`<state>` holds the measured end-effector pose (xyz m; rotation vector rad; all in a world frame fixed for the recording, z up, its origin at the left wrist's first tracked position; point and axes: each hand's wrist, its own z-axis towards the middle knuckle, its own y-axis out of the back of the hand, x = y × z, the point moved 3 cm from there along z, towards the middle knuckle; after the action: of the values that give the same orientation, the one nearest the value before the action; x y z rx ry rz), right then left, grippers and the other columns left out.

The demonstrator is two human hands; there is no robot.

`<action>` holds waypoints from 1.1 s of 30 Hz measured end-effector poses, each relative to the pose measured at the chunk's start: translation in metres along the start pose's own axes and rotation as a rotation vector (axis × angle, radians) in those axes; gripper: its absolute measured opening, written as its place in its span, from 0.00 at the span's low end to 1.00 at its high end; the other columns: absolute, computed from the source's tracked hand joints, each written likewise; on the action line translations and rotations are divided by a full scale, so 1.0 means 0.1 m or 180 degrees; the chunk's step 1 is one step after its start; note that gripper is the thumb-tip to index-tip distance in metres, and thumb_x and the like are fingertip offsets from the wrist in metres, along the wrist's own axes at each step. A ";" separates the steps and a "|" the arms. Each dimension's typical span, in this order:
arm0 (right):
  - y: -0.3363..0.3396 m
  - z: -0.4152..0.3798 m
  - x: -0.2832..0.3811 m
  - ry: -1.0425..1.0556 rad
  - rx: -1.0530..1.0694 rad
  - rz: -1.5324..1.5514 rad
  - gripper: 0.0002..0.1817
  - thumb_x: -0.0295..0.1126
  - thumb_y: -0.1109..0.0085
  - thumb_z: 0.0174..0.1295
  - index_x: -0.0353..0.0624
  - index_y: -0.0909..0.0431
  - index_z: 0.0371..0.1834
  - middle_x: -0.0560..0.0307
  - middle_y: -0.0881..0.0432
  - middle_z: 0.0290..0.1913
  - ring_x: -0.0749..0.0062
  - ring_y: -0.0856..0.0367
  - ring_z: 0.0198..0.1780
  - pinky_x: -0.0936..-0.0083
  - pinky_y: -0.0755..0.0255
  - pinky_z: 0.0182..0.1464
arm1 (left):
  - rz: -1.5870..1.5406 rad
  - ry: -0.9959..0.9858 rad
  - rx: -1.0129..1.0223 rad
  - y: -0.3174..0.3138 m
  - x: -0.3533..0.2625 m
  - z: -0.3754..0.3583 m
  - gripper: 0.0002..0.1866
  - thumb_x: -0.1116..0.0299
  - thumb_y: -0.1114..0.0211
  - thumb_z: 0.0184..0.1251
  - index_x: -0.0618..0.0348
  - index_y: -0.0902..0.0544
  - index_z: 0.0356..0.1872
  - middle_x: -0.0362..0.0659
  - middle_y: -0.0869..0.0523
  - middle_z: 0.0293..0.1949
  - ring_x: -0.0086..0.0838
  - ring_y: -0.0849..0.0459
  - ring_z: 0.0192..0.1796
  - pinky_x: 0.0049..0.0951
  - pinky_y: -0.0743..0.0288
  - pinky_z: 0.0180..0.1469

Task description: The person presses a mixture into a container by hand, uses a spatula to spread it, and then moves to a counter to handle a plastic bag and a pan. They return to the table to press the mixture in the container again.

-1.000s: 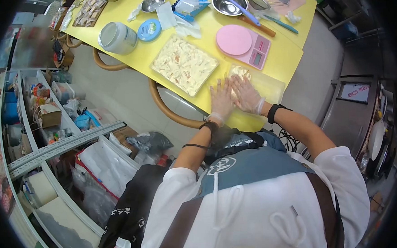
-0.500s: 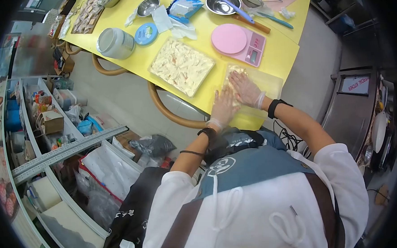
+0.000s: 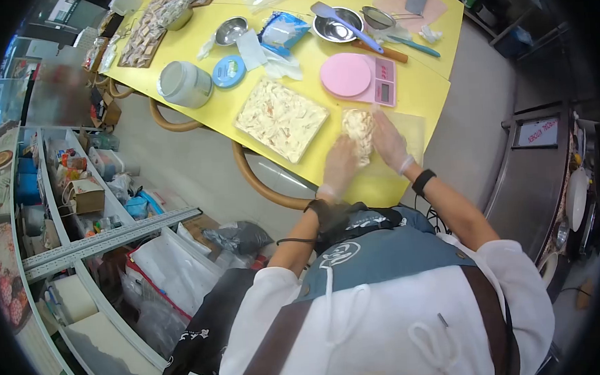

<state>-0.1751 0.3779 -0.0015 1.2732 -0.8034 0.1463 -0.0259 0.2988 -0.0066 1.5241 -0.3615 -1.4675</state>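
On a translucent tray [image 3: 414,130] at the table's near edge lies a cream-coloured, lumpy, nougat-like mass [image 3: 359,131] with brownish bits. My left hand [image 3: 341,161], in a clear plastic glove, curls against its lower left side, a little blurred. Along its right side lies my right hand [image 3: 388,142], also gloved, with the fingers pointing away from me. Between them, the two hands hold the mass from both sides. To the left, a rectangular tray is filled with a similar cream-coloured slab [image 3: 281,119]. Just beyond the mass is a pink kitchen scale [image 3: 346,76].
A white tub [image 3: 185,84] and its blue lid [image 3: 229,71] stand at left. Farther back are a metal bowl [image 3: 338,26] with a purple spatula [image 3: 346,23], a sieve [image 3: 377,18] and a blue packet [image 3: 283,32]. A wooden chair [image 3: 262,183] touches the left side.
My hands have gone from lying flat on top of the mass to its two sides. The mass now looks narrower and more upright in outline. The view has shifted slightly.
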 end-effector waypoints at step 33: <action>-0.20 -0.12 -0.03 -0.1768 0.1149 0.0521 0.17 0.40 0.47 0.52 0.35 0.20 0.22 0.47 0.18 0.23 0.60 0.17 0.29 0.70 0.24 0.38 | 0.0813 -0.0404 0.0983 -0.18 0.01 0.67 0.31 0.63 0.47 0.62 0.60 0.41 0.66 0.48 0.38 0.66 0.41 0.43 0.69 0.39 0.52 0.70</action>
<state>-0.1618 0.3836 -0.0200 1.6160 -1.4065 0.0688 -0.0929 0.2792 -0.0091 1.5583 -0.8602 -1.3514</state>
